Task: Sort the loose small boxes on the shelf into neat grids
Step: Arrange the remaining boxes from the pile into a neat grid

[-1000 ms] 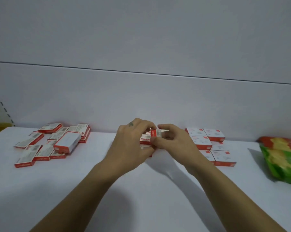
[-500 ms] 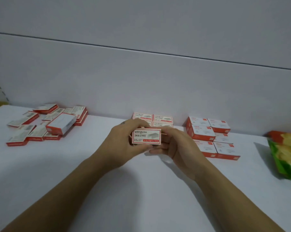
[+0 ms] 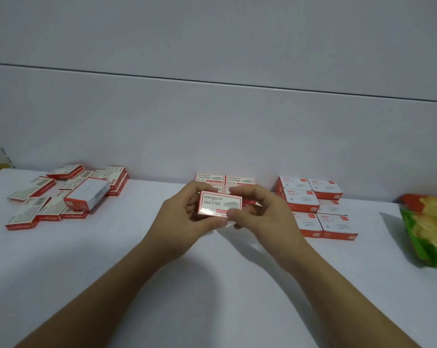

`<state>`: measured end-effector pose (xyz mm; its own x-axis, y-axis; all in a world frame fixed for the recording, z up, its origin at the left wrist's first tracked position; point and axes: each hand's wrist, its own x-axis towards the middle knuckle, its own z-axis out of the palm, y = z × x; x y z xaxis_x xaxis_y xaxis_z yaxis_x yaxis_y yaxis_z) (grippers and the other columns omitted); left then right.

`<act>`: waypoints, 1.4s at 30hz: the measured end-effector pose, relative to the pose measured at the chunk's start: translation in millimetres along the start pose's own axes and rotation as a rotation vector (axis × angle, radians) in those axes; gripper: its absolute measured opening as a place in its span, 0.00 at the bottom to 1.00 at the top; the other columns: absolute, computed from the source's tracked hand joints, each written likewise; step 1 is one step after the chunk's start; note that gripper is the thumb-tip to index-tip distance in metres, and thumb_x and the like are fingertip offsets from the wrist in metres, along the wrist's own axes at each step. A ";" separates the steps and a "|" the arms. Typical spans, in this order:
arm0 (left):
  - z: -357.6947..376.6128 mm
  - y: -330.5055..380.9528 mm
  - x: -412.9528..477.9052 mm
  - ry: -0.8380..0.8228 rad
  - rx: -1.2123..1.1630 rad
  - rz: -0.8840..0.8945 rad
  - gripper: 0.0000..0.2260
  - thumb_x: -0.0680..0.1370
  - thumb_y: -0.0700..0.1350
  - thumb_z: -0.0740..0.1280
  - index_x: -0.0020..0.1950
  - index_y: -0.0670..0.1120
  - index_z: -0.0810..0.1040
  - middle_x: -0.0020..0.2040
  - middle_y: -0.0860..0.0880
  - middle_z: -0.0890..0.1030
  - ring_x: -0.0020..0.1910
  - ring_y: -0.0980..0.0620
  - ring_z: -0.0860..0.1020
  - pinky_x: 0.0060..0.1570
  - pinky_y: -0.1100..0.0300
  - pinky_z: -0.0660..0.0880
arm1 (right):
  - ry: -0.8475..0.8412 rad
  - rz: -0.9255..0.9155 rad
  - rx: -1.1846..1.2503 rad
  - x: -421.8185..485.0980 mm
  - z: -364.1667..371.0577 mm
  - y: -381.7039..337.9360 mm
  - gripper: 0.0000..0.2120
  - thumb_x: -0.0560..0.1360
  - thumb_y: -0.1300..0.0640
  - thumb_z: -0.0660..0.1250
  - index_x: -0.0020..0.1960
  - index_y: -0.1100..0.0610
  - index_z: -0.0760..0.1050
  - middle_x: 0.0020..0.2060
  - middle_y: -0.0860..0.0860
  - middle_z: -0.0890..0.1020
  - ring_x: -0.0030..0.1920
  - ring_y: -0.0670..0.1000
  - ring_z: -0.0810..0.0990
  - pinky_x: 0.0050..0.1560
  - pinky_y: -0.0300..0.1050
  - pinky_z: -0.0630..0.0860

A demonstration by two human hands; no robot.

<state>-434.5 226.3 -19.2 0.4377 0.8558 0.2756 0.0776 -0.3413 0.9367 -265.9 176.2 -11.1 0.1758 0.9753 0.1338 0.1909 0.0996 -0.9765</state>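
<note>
The held box (image 3: pixel 220 204), the left hand (image 3: pixel 184 217) and the right hand (image 3: pixel 265 214) cover the near rows of the middle grid (image 3: pixel 225 180), so its count cannot be told; the green bag (image 3: pixel 428 227) is cut by the right edge; fine print on the loose pile (image 3: pixel 61 194) is too small to read.

Small red-and-white box (image 3: pixel 220 204) pinched between left hand (image 3: pixel 184 219) and right hand (image 3: pixel 265 217) above shelf (image 3: pixel 212 285).
</note>
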 end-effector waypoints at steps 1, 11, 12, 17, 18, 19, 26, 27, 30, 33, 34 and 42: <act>-0.2 0.4 -0.2 0.009 0.059 0.007 0.21 0.67 0.39 0.77 0.53 0.56 0.75 0.47 0.62 0.83 0.49 0.61 0.81 0.43 0.69 0.76 | 0.002 -0.088 -0.169 -0.3 -1.4 1.1 0.17 0.70 0.62 0.74 0.57 0.49 0.78 0.52 0.45 0.83 0.47 0.47 0.83 0.48 0.44 0.81; -13.5 -2.2 6.0 0.082 0.747 0.098 0.27 0.71 0.55 0.72 0.68 0.58 0.69 0.54 0.62 0.74 0.46 0.62 0.74 0.45 0.74 0.66 | 0.186 -0.424 -1.004 3.4 -15.8 3.8 0.20 0.70 0.54 0.75 0.60 0.52 0.78 0.55 0.47 0.82 0.55 0.51 0.76 0.53 0.44 0.73; -17.5 -4.7 7.2 0.085 0.822 0.114 0.24 0.72 0.56 0.71 0.67 0.57 0.70 0.55 0.60 0.75 0.47 0.60 0.73 0.45 0.70 0.67 | 0.198 -0.375 -1.051 4.8 -19.5 3.9 0.19 0.71 0.53 0.74 0.61 0.52 0.78 0.55 0.47 0.82 0.56 0.51 0.74 0.53 0.44 0.71; -23.7 -8.3 8.6 -0.026 1.044 0.025 0.18 0.76 0.58 0.64 0.66 0.58 0.72 0.62 0.57 0.73 0.58 0.56 0.71 0.54 0.61 0.70 | 0.099 -0.230 -1.026 7.9 -25.2 10.0 0.17 0.74 0.54 0.70 0.62 0.50 0.77 0.58 0.45 0.80 0.58 0.49 0.72 0.50 0.36 0.63; -22.4 -9.2 9.0 -0.082 1.082 0.001 0.19 0.77 0.58 0.62 0.67 0.58 0.71 0.64 0.57 0.71 0.60 0.56 0.70 0.57 0.60 0.69 | 0.078 -0.217 -1.020 8.7 -21.9 12.4 0.15 0.74 0.54 0.69 0.61 0.51 0.78 0.58 0.45 0.80 0.58 0.50 0.73 0.51 0.36 0.64; -21.0 -10.4 9.7 -0.139 1.101 -0.016 0.19 0.78 0.58 0.61 0.68 0.59 0.69 0.65 0.56 0.70 0.62 0.55 0.69 0.59 0.59 0.68 | 0.068 -0.203 -1.018 10.0 -17.9 15.9 0.14 0.74 0.55 0.69 0.60 0.51 0.79 0.57 0.46 0.81 0.58 0.50 0.74 0.52 0.38 0.66; -18.9 -10.3 11.7 -0.259 1.042 -0.058 0.20 0.79 0.57 0.59 0.71 0.57 0.66 0.67 0.55 0.66 0.64 0.55 0.69 0.64 0.60 0.66 | 0.163 -0.209 -1.138 11.0 0.2 22.9 0.13 0.79 0.53 0.61 0.59 0.52 0.79 0.59 0.48 0.76 0.53 0.51 0.78 0.49 0.44 0.76; -18.8 -10.8 12.0 -0.253 1.041 -0.053 0.20 0.79 0.57 0.60 0.71 0.57 0.66 0.68 0.55 0.66 0.64 0.55 0.69 0.64 0.60 0.66 | 0.174 -0.220 -1.170 11.3 1.4 22.8 0.13 0.79 0.53 0.60 0.59 0.52 0.80 0.59 0.49 0.76 0.51 0.52 0.79 0.47 0.44 0.75; -17.0 -11.8 11.2 -0.229 1.038 -0.050 0.20 0.79 0.57 0.60 0.71 0.57 0.67 0.69 0.55 0.66 0.64 0.55 0.70 0.64 0.59 0.67 | 0.240 -0.213 -1.204 11.5 9.7 23.4 0.11 0.77 0.52 0.64 0.54 0.54 0.81 0.57 0.50 0.78 0.42 0.53 0.81 0.39 0.42 0.73; -14.3 -10.9 7.4 -0.210 1.026 -0.042 0.20 0.79 0.57 0.60 0.71 0.57 0.67 0.70 0.56 0.67 0.65 0.55 0.70 0.64 0.60 0.67 | 0.259 -0.180 -1.227 10.5 17.5 22.8 0.06 0.70 0.54 0.73 0.43 0.56 0.84 0.46 0.52 0.82 0.31 0.53 0.79 0.31 0.40 0.70; -13.8 -10.1 6.6 -0.202 1.022 -0.033 0.20 0.79 0.57 0.60 0.71 0.57 0.67 0.70 0.56 0.67 0.64 0.55 0.70 0.64 0.60 0.67 | 0.271 -0.184 -1.246 10.9 18.7 22.9 0.05 0.67 0.55 0.75 0.39 0.56 0.83 0.41 0.52 0.83 0.29 0.52 0.78 0.29 0.40 0.72; -23.1 0.8 3.9 -0.166 1.114 0.059 0.21 0.78 0.58 0.61 0.70 0.56 0.68 0.68 0.53 0.71 0.62 0.53 0.72 0.60 0.57 0.69 | 0.195 -0.142 -1.379 7.8 32.3 -0.1 0.18 0.75 0.47 0.64 0.62 0.54 0.76 0.64 0.55 0.74 0.62 0.57 0.72 0.61 0.52 0.68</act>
<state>-453.4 238.4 -12.5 0.5746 0.7928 0.2033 0.7724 -0.6074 0.1855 -295.7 190.2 -15.4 0.1830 0.9192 0.3486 0.9818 -0.1889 -0.0174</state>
